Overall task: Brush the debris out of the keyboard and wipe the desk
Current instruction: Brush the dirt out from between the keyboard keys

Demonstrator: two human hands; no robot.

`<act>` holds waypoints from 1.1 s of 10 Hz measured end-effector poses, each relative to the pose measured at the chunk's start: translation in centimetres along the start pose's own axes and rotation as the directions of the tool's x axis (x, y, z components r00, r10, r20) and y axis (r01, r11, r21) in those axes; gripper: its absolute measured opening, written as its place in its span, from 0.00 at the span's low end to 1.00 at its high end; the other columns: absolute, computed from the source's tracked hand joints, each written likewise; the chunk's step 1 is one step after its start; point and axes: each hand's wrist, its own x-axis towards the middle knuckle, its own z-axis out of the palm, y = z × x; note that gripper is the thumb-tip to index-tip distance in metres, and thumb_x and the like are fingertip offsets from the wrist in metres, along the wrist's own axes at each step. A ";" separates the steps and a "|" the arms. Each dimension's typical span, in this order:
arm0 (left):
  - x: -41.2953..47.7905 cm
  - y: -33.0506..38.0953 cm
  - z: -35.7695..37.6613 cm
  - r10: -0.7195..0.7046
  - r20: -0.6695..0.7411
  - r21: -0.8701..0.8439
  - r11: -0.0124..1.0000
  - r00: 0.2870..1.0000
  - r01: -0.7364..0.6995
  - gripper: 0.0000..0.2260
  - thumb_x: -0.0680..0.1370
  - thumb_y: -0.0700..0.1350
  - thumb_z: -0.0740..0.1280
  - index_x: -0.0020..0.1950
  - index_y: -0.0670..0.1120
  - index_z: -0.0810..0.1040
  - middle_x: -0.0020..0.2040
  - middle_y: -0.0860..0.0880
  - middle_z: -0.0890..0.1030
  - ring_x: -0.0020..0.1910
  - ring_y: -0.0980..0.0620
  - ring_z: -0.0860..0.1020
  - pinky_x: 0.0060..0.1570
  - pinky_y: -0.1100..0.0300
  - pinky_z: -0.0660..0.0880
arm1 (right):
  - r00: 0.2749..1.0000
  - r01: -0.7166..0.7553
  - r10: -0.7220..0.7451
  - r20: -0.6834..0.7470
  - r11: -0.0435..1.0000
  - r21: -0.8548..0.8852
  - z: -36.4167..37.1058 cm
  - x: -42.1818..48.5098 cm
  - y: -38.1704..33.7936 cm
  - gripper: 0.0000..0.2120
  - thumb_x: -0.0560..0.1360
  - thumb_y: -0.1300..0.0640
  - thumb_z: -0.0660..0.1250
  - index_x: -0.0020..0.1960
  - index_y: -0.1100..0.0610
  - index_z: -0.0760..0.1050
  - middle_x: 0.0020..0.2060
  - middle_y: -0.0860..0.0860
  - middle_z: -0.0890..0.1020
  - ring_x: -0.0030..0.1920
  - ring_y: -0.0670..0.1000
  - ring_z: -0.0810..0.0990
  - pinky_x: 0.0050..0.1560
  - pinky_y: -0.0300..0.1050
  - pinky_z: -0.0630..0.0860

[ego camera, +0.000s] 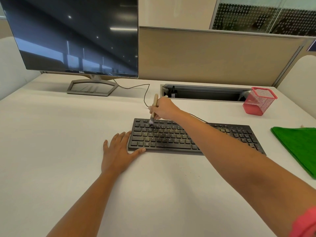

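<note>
Soft, even indoor light is falling from overhead and keeping the white worktop (51,134) bright. The dark monitor screen (77,36) is mirroring ceiling lamps as small dots and pale streaks. Only faint, diffuse shadows are lying beside the left hand (117,154) and under the keyboard (162,139). The bristles of the brush (155,100) are showing smeared. The wide lens is bowing the partition (213,55) and the worktop edges, and the pink sleeve (306,223) in the lower right corner is showing soft, out of focus.
</note>
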 end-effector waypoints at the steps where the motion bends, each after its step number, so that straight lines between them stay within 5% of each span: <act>1: 0.0 0.0 0.0 -0.004 0.007 -0.001 1.000 1.000 0.004 0.48 0.61 0.78 0.42 0.76 0.54 0.57 0.75 0.54 0.61 0.75 0.55 0.53 0.73 0.47 0.46 | 0.991 -0.016 0.022 0.133 0.999 -0.046 -0.1 -0.3 -0.2 0.13 0.79 0.60 0.60 0.51 0.68 0.77 0.48 0.61 0.83 0.37 0.55 0.82 0.43 0.42 0.80; 3: 0.0 0.0 -0.1 -0.001 0.003 -0.011 1.000 1.000 0.001 0.48 0.61 0.78 0.42 0.75 0.54 0.58 0.75 0.54 0.61 0.75 0.55 0.54 0.73 0.46 0.46 | 0.999 -0.008 0.009 -0.044 1.000 0.026 -0.4 0.1 -0.3 0.13 0.79 0.59 0.60 0.51 0.68 0.78 0.41 0.56 0.81 0.43 0.57 0.83 0.53 0.52 0.79; 4: 0.1 0.0 0.1 0.001 0.005 -0.003 1.000 1.000 -0.001 0.47 0.61 0.78 0.42 0.76 0.55 0.57 0.75 0.54 0.61 0.75 0.55 0.54 0.73 0.46 0.47 | 0.997 0.007 -0.005 -0.074 1.000 0.026 0.1 0.0 0.1 0.15 0.79 0.56 0.61 0.53 0.67 0.79 0.47 0.58 0.83 0.44 0.55 0.81 0.56 0.53 0.78; 6: 0.1 -0.1 0.0 0.002 0.004 0.003 1.000 1.000 -0.002 0.47 0.61 0.77 0.42 0.76 0.55 0.57 0.75 0.54 0.61 0.75 0.55 0.54 0.73 0.46 0.47 | 0.994 -0.034 0.035 0.104 0.999 -0.018 -0.1 -0.4 -0.3 0.13 0.79 0.60 0.59 0.51 0.68 0.77 0.41 0.59 0.81 0.33 0.53 0.80 0.38 0.38 0.79; 9: 0.0 -0.1 0.0 0.003 0.006 -0.006 1.000 1.000 -0.003 0.47 0.62 0.77 0.42 0.76 0.55 0.57 0.75 0.54 0.61 0.75 0.55 0.53 0.73 0.46 0.47 | 0.985 -0.060 0.073 -0.157 0.994 0.087 1.0 -0.1 -0.6 0.15 0.79 0.56 0.61 0.53 0.68 0.77 0.49 0.62 0.82 0.47 0.60 0.83 0.52 0.54 0.79; 10: 0.0 -0.1 0.1 -0.001 0.011 -0.001 1.000 1.000 0.001 0.47 0.62 0.78 0.42 0.76 0.55 0.57 0.75 0.54 0.61 0.75 0.55 0.53 0.73 0.46 0.46 | 0.994 -0.083 0.082 -0.068 0.996 -0.010 1.5 -0.5 -1.0 0.13 0.79 0.59 0.59 0.55 0.68 0.75 0.50 0.62 0.81 0.47 0.61 0.82 0.53 0.54 0.79; 11: 0.0 0.0 0.1 -0.002 0.009 -0.009 1.000 1.000 0.002 0.48 0.61 0.78 0.42 0.76 0.55 0.57 0.75 0.54 0.61 0.75 0.55 0.53 0.73 0.46 0.46 | 0.990 -0.120 0.125 0.059 0.988 -0.093 1.1 -0.8 -1.5 0.09 0.78 0.61 0.57 0.48 0.66 0.73 0.38 0.59 0.81 0.34 0.56 0.83 0.42 0.45 0.79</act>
